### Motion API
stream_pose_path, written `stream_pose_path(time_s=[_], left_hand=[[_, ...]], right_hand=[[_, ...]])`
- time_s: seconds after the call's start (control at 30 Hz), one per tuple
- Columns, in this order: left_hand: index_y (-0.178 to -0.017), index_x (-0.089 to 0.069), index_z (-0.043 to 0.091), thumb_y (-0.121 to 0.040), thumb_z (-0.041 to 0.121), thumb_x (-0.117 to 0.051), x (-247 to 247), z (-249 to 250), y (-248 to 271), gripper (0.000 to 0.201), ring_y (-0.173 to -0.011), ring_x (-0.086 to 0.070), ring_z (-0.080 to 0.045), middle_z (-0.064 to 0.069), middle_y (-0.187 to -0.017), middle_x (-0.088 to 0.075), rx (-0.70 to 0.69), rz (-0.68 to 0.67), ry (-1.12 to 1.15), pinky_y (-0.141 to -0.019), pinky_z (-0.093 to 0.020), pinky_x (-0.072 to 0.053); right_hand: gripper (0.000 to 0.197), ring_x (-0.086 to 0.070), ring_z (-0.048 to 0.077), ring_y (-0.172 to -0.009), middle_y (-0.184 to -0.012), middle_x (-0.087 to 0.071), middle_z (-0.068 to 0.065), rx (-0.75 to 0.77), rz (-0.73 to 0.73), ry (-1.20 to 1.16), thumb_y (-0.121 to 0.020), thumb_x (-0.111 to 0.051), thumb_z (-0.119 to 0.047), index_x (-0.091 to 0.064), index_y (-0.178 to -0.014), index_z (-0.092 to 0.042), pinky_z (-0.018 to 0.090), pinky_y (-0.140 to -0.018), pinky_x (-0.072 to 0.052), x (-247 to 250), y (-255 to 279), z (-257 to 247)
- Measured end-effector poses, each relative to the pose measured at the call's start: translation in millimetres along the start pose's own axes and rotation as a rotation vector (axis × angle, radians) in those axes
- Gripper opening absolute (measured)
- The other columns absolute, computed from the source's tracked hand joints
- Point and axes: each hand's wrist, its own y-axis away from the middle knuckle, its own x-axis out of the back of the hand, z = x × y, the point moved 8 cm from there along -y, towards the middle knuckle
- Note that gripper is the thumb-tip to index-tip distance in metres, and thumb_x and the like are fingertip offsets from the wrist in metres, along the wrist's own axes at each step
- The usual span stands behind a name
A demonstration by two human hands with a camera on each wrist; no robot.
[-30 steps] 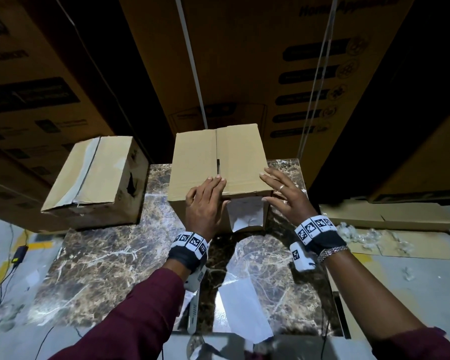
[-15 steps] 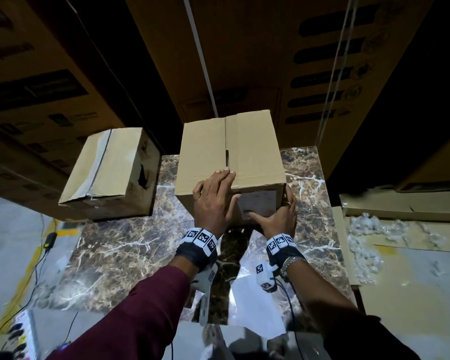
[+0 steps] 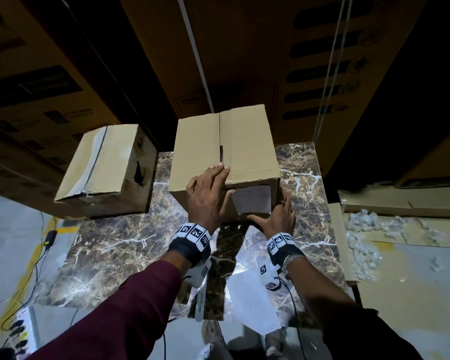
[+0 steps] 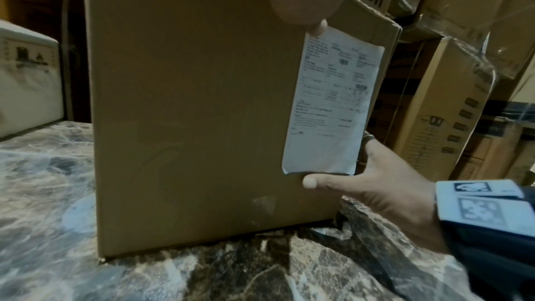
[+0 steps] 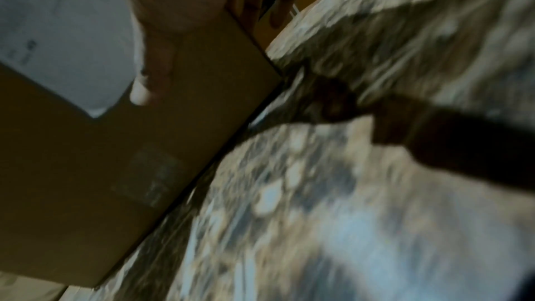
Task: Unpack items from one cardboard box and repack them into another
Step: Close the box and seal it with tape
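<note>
Since a second ago the right hand (image 3: pixel 279 216) has dropped from the box's (image 3: pixel 224 149) top to its near right corner, thumb under the paper label (image 3: pixel 252 202), fingers wrapping the side. The left hand (image 3: pixel 208 196) stays flat on the closed flaps, so opening hasn't begun. Matte corrugated box sits mid-table (image 3: pixel 109 242), glossy veined marble; a torn, taped box (image 3: pixel 102 167) overhangs the far left corner.

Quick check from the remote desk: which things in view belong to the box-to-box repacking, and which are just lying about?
For the job:
- closed cardboard box, flaps shut, white label on its near side
- left hand flat on its top
- right hand at its lower right corner
- second cardboard box, taped, torn side

Lying about:
- marble table
- white paper sheet
- stacked large cartons
- plastic scraps
</note>
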Motion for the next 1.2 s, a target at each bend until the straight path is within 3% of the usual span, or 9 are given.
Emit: stream_pose_path(time_s=[0.13,0.4,0.53,0.63,0.83,0.93,1.03,1.1,1.2], left_hand=[[-0.144,-0.054,0.019,-0.099,0.037,-0.062,0.9,-0.7,0.2,0.050,-0.141,-0.045,-0.020,-0.001,-0.150,-0.051,-0.013,-0.016,0.005,-0.108,-0.041,-0.031],[-0.152,-0.041,0.014,-0.094,0.032,-0.064,15.4,11.9,15.7,0.065,-0.149,-0.032,-0.025,-0.008,-0.160,-0.034,0.081,0.010,0.025,-0.118,-0.047,-0.023],[-0.113,-0.062,0.019,-0.091,0.035,-0.072,9.1,17.4,61.8,0.029,-0.107,-0.057,-0.020,-0.002,-0.119,-0.057,0.346,0.080,0.239,-0.094,-0.039,-0.047],[-0.080,-0.064,0.023,-0.092,0.041,-0.071,-43.7,18.4,90.1,0.023,-0.070,-0.062,-0.010,0.008,-0.081,-0.069,0.650,-0.192,0.583,-0.065,-0.032,-0.052],[-0.087,-0.069,0.002,-0.102,0.035,-0.060,-113.4,13.4,84.8,0.036,-0.069,-0.060,-0.021,-0.019,-0.087,-0.067,1.201,-0.357,1.222,-0.058,-0.022,-0.050],[-0.089,-0.064,0.004,-0.104,0.038,-0.054,-107.0,16.0,77.8,0.039,-0.066,-0.056,-0.020,-0.018,-0.086,-0.060,1.205,-0.375,1.299,-0.056,-0.021,-0.049],[-0.087,-0.066,0.007,-0.093,0.071,-0.050,-107.9,12.2,78.4,0.066,-0.078,-0.067,-0.030,-0.020,-0.087,-0.070,1.139,-0.440,1.155,-0.079,-0.033,-0.056],[-0.090,-0.070,0.003,-0.072,0.098,-0.038,-112.7,7.1,81.4,0.101,-0.088,-0.070,-0.034,-0.020,-0.092,-0.073,1.065,-0.493,0.995,-0.092,-0.049,-0.056],[-0.098,-0.071,0.003,-0.070,0.101,-0.027,-114.9,4.1,79.9,0.111,-0.087,-0.071,-0.027,-0.011,-0.091,-0.075,0.997,-0.509,0.878,-0.090,-0.050,-0.056]], right_hand=[[0.120,-0.044,0.027,-0.133,-0.151,-0.029,-0.003,0.182,-0.018,-0.215,-0.053,-0.092,-0.056,-0.026,-0.149,-0.028,0.047,-0.102,-0.049,27.3,-7.9,-1.0],[0.099,-0.050,0.021,-0.124,-0.150,-0.034,0.002,0.344,-0.058,-0.123,-0.066,-0.091,-0.025,-0.032,-0.145,-0.025,0.033,-0.097,-0.049,58.4,-22.4,-17.5],[0.105,-0.043,0.027,-0.137,-0.159,-0.026,0.007,0.360,-0.118,-0.029,-0.070,-0.089,-0.030,-0.024,-0.152,-0.021,0.046,-0.107,-0.047,44.1,-32.2,-9.6],[0.107,-0.038,0.026,-0.141,-0.158,-0.029,0.007,0.343,-0.124,-0.023,-0.069,-0.090,-0.031,-0.023,-0.153,-0.019,0.047,-0.109,-0.044,39.8,-37.5,-6.3],[0.104,-0.041,0.027,-0.138,-0.155,-0.033,0.009,0.357,-0.149,-0.037,-0.069,-0.090,-0.029,-0.027,-0.151,-0.016,0.047,-0.107,-0.046,43.8,-41.3,-11.1],[0.100,-0.050,0.029,-0.128,-0.151,-0.037,0.009,0.416,-0.082,-0.038,-0.069,-0.090,-0.032,-0.030,-0.148,-0.016,0.044,-0.098,-0.052,61.3,-34.2,-29.0],[0.109,-0.054,0.026,-0.122,-0.151,-0.035,0.004,0.509,0.009,-0.084,-0.062,-0.091,-0.046,-0.026,-0.148,-0.028,0.042,-0.091,-0.055,83.9,-32.2,-55.4],[0.116,-0.047,0.022,-0.131,-0.153,-0.030,0.002,0.587,0.040,-0.108,-0.059,-0.091,-0.049,-0.024,-0.152,-0.030,0.038,-0.097,-0.052,96.0,-33.5,-70.8],[0.115,-0.033,0.016,-0.143,-0.159,-0.022,-0.002,0.710,0.035,-0.071,-0.059,-0.092,-0.044,-0.028,-0.154,-0.033,0.031,-0.100,-0.046,106.9,-34.0,-85.9]])
